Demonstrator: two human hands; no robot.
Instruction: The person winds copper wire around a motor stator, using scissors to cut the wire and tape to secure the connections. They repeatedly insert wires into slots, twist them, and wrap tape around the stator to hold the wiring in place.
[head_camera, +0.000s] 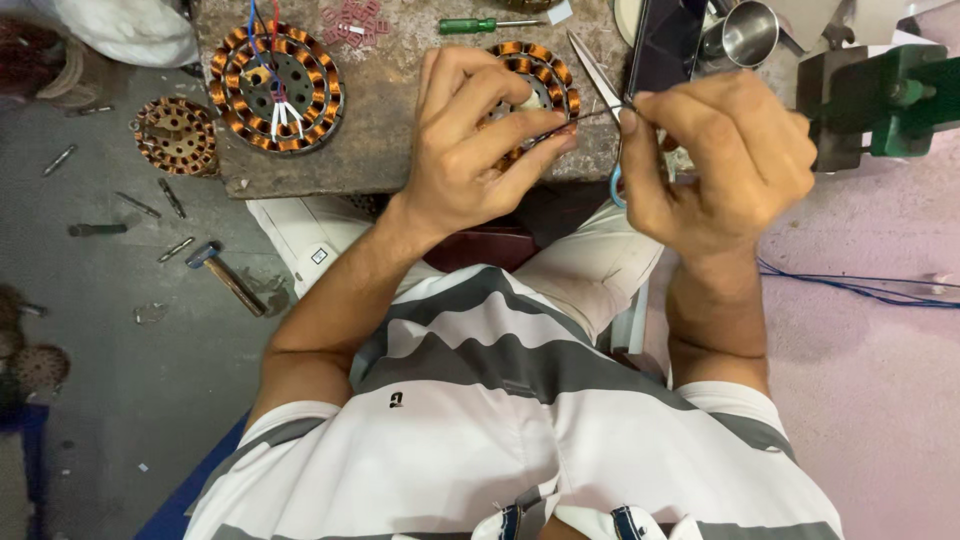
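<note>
My left hand (480, 140) presses down on a round stator with copper coils (540, 70) that lies on the worn workbench (390, 120). Its fingers cover most of the coil ring. My right hand (730, 150) is pinched on a thin dark wire (590, 118) that runs from its fingertips to the stator's edge. A blue-handled pair of scissors (596, 72) lies just beyond the wire, its blades pointing away from me.
A second wound stator with red, blue and white leads (276, 88) sits at the bench's left. A green screwdriver (480, 25), pink slips (355, 22), a steel cup (748, 35) and a green vise (890, 100) are near. On the floor lie another stator (175, 135), a hammer (225, 278) and bolts.
</note>
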